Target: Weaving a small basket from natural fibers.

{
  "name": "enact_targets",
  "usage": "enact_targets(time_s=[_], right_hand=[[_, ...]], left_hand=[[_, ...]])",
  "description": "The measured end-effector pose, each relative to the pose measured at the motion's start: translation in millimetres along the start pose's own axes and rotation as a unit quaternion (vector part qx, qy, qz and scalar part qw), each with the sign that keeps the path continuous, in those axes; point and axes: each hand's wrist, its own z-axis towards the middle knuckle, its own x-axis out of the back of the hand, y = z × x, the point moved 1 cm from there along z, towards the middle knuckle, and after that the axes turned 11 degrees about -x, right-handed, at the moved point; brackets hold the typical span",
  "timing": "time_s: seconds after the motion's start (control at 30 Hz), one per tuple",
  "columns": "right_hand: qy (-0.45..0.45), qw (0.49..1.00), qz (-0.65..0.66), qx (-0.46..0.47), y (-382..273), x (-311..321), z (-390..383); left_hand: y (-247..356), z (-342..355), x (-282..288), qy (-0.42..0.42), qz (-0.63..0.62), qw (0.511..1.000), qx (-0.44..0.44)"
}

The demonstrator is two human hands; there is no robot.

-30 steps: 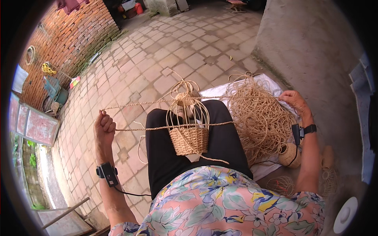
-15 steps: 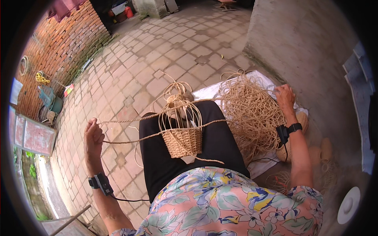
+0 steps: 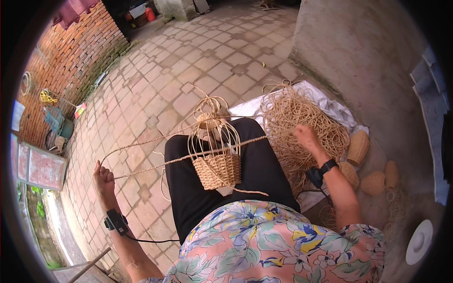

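A half-woven straw basket [image 3: 217, 170] rests in my lap, its lower wall woven tight and its bare stakes gathered into a tied bunch [image 3: 210, 118] above. At the far left my left hand [image 3: 104, 178] is closed on a twisted straw cord [image 3: 146, 170], which doubles back there; two strands run right, across the basket's stakes. Over the loose heap of straw cord [image 3: 306, 111] my right hand [image 3: 307, 137] hovers with curled fingers. What they pinch, if anything, is too small to make out. A short cord end [image 3: 252, 192] sticks out from the basket's base.
The heap lies on a white sheet [image 3: 349, 113] at my right. Beside it are several woven straw pieces [image 3: 358, 147] near a grey wall [image 3: 358, 52]. A brick wall [image 3: 80, 56], a bucket [image 3: 67, 127] and yellow cord [image 3: 48, 96] stand left of the paved floor [image 3: 155, 94].
My right hand has come left and down, from the heap's far right edge to above it. My left hand has shifted slightly left and down, with the cord still in it.
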Motion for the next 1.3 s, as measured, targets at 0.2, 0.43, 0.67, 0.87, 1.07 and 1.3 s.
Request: enact_targets(time_s=[0.2,0.43,0.67,0.87,1.07,1.3], right_hand=[[0.210,0.918,0.330,-0.066,22,192,41],[0.417,0.870,-0.258,-0.056,81,292,59],[-0.014,0.974,0.037,0.222,-117,97,-19],[-0.416,0.816,0.306,0.258,-236,-15,-108],[-0.432,0.858,0.264,0.086,-140,33,-89],[-0.167,0.977,0.124,0.036,3,70,-42]], left_hand=[[0,15,55,0.147,0.001,0.989,-0.014],[-3,25,72,0.098,-0.025,0.994,-0.045],[-63,-112,-182,-0.289,0.011,0.955,0.070],[-95,-181,-256,-0.459,0.043,0.878,0.127],[-108,-138,-220,-0.338,-0.031,0.937,0.081],[-122,-116,-183,-0.275,0.127,0.952,-0.030]])
